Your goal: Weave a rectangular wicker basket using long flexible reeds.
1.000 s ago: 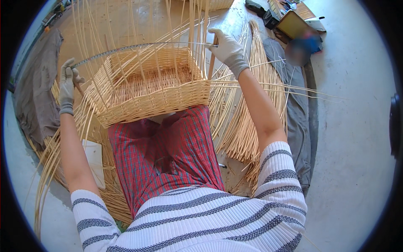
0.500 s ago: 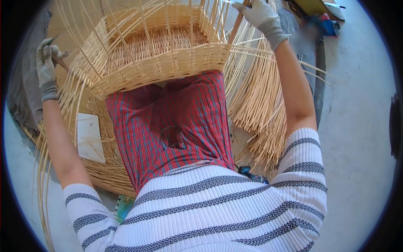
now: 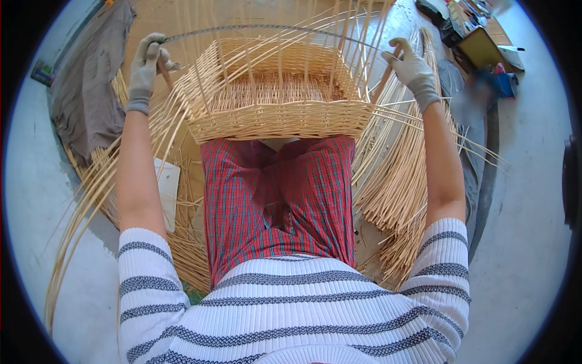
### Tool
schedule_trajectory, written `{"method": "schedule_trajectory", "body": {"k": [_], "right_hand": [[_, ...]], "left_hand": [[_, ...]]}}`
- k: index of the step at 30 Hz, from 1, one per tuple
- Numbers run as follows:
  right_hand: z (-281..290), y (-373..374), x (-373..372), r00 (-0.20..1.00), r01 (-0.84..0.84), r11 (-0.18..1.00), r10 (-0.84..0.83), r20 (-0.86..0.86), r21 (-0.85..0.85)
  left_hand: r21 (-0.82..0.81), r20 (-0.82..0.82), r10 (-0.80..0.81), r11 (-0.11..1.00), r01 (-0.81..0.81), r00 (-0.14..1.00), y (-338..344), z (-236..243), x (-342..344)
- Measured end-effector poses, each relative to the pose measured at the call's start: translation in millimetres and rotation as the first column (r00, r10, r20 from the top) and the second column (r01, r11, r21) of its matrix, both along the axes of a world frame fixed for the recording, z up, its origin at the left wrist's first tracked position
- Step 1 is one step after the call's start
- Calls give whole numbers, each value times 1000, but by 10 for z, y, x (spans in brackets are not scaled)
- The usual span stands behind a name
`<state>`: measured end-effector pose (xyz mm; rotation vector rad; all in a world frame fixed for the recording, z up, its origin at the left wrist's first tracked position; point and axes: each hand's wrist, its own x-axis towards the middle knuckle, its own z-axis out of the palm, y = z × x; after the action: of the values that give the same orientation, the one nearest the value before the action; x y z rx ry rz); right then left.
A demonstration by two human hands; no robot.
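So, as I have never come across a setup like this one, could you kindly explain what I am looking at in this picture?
Of course. There is no machine here: these are a person's own two hands in pale gloves, seen from a wide fisheye camera worn on the head and looking down, so straight edges bend near the rim.

The left hand has its grip on one end of a measuring tape, which arches across to the right hand; the exact grip there is hard to make out. Below the tape is a woven basket with thin rods standing up from its sides. To the right lies a large bundle of canes, and at far left a grey cloth.
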<state>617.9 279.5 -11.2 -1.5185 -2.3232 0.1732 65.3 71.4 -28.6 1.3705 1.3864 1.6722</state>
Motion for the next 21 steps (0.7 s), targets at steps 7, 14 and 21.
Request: {"method": "schedule_trajectory", "body": {"k": [7, 14, 21], "right_hand": [[-54, 10, 10, 993, -11, 1000, 10, -119, -8], [-149, 62, 87, 989, -44, 994, 28, -147, -102], [306, 28, 89, 983, -168, 985, 164, 88, 41]], "left_hand": [[41, -66, -106, 993, 108, 992, 1, -71, -181], [61, -24, -148, 987, 149, 989, -8, -199, -415], [-62, -2, -87, 994, 87, 996, -9, 44, -173]]}}
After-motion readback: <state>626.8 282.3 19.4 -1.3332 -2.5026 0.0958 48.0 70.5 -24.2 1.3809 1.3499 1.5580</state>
